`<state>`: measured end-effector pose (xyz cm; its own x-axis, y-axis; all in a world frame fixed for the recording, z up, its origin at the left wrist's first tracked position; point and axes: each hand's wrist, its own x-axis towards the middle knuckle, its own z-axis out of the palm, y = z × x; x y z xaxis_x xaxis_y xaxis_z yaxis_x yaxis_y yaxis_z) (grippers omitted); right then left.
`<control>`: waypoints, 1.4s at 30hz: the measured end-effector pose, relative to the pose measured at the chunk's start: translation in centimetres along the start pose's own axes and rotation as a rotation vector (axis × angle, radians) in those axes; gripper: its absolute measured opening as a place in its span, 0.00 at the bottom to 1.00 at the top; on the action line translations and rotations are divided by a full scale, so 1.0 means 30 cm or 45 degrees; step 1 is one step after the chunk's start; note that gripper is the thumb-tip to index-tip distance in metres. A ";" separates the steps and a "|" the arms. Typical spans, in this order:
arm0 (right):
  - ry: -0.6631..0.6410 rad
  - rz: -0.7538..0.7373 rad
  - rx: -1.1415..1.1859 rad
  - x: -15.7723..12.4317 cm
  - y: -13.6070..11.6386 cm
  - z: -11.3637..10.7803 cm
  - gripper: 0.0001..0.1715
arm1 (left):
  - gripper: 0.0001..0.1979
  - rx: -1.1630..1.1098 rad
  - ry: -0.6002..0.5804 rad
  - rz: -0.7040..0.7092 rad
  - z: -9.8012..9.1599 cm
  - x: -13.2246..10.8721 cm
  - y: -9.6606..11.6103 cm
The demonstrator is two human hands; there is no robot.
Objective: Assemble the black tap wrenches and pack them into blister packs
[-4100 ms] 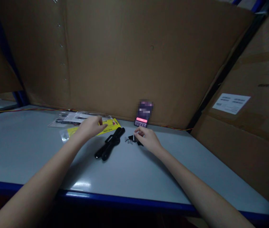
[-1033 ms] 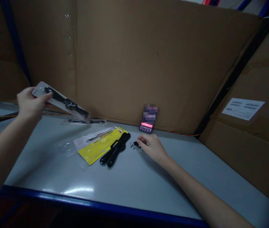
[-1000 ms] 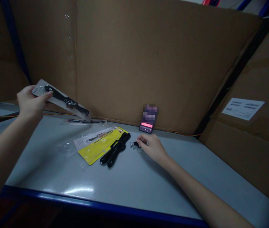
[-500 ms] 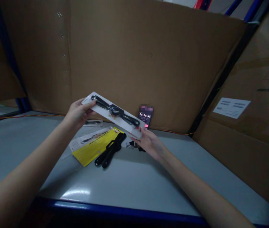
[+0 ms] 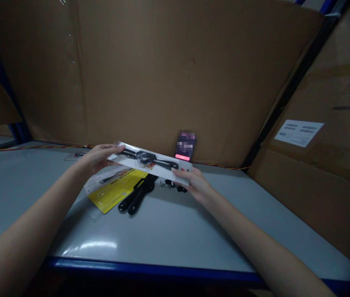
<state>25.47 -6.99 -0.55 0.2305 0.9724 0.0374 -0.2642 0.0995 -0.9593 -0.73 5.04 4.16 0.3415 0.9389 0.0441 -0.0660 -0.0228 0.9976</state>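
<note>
A long white pack with a clear cover [image 5: 161, 170] is held above the table, with a black two-handled spokeshave [image 5: 145, 159] visible inside. My left hand [image 5: 97, 157] grips the pack's left end, thumb on top. At its right end, my right hand [image 5: 195, 181] is closed on the lower corner. The pack slopes down to the right. Below it lie black spokeshave-like bodies [image 5: 136, 200], partly hidden by the pack. They rest against a yellow card [image 5: 109, 198] in clear plastic packaging. Small black parts and silvery bits [image 5: 170, 184] lie near my right hand.
A phone [image 5: 185, 146] with a lit screen leans against the cardboard wall [image 5: 138, 74] behind. At right stands a large carton [image 5: 317, 177] with a white label. Thin wires [image 5: 54, 147] run along the table's back. A blue rail [image 5: 131, 266] edges the front.
Both hands have tipped the pack flatter and more level; its left end has come down. The view has shifted slightly, and the phone's screen shows a different display.
</note>
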 end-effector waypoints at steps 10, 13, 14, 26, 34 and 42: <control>0.036 0.087 0.108 0.025 -0.020 -0.024 0.12 | 0.13 -0.108 0.053 0.006 -0.019 0.003 0.003; 0.116 0.121 0.084 0.031 -0.017 -0.029 0.13 | 0.12 -0.133 0.075 -0.001 -0.012 -0.004 0.004; 0.115 0.124 0.090 0.033 -0.015 -0.032 0.12 | 0.11 -0.142 0.077 0.001 -0.010 -0.006 0.004; 0.211 0.079 0.126 0.063 -0.013 -0.078 0.11 | 0.10 0.004 -0.027 0.020 -0.026 -0.014 0.007; 0.314 -0.015 0.060 0.079 -0.029 -0.118 0.12 | 0.09 0.141 -0.311 -0.210 -0.023 -0.016 -0.018; 0.244 -0.027 0.084 0.081 -0.052 -0.128 0.12 | 0.09 0.160 -0.282 -0.257 -0.021 -0.019 -0.005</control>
<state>30.05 -5.58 -0.05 0.4086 0.9127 -0.0027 -0.3171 0.1392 -0.9381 -1.51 4.72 3.95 0.5326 0.8314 -0.1581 0.1354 0.1007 0.9857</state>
